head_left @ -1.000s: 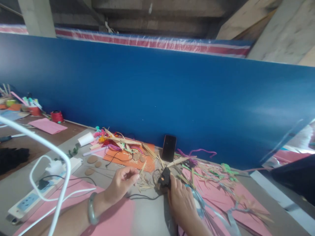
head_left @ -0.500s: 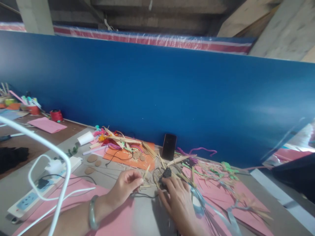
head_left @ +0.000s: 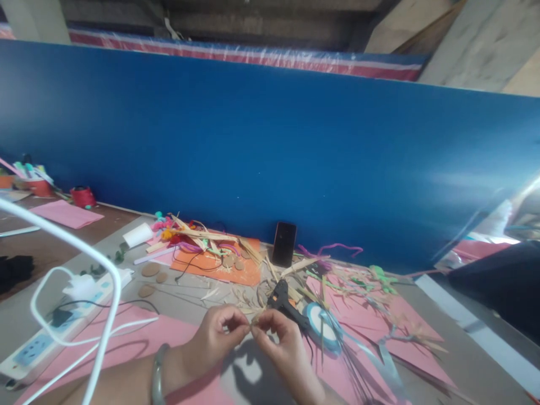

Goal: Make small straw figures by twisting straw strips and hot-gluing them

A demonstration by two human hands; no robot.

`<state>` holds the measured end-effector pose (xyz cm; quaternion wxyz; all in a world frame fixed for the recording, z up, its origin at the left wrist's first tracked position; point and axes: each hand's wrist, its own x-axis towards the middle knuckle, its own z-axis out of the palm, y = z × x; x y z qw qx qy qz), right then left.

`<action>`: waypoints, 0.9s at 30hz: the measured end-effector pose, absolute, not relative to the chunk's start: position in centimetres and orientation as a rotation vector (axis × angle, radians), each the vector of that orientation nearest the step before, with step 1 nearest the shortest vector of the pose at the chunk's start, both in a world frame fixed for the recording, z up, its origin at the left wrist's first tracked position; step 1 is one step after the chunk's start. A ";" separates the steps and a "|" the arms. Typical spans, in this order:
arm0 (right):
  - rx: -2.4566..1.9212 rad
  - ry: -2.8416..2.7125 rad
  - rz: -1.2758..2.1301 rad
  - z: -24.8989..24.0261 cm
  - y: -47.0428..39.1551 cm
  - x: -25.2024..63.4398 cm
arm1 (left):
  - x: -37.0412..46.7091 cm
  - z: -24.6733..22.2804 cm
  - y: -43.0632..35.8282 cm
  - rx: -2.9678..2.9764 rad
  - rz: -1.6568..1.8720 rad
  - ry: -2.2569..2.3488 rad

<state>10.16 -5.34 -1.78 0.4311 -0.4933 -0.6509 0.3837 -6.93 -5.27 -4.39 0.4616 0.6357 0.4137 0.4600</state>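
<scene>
My left hand and my right hand meet fingertip to fingertip over the grey table. Both are closed in a pinch on something tiny and tannish, too small to make out. A pale bangle circles my left wrist. Just beyond my right hand lies a black glue gun, untouched. To its right is a blue and white roll of ribbon, with thin stems across it. Curled dry shavings are scattered beyond my fingers.
A phone leans upright against the blue partition. At left, a power strip lies behind a looping white cable. Pink sheets, an orange sheet with husk strips, and wooden discs lie around.
My right hand has left the glue gun and moved left to meet my left hand's fingertips. The glue gun and ribbon roll now show more fully. The view has shifted slightly.
</scene>
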 end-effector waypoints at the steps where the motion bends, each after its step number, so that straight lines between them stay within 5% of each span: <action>1: -1.235 -1.619 0.958 -1.8 -5.4 10.1 | -7.0 -4.3 -5.3 1.583 1.133 1.023; 27: -1.263 -1.562 0.930 -1.8 -5.2 9.9 | -6.7 -5.7 -4.2 1.238 1.039 0.904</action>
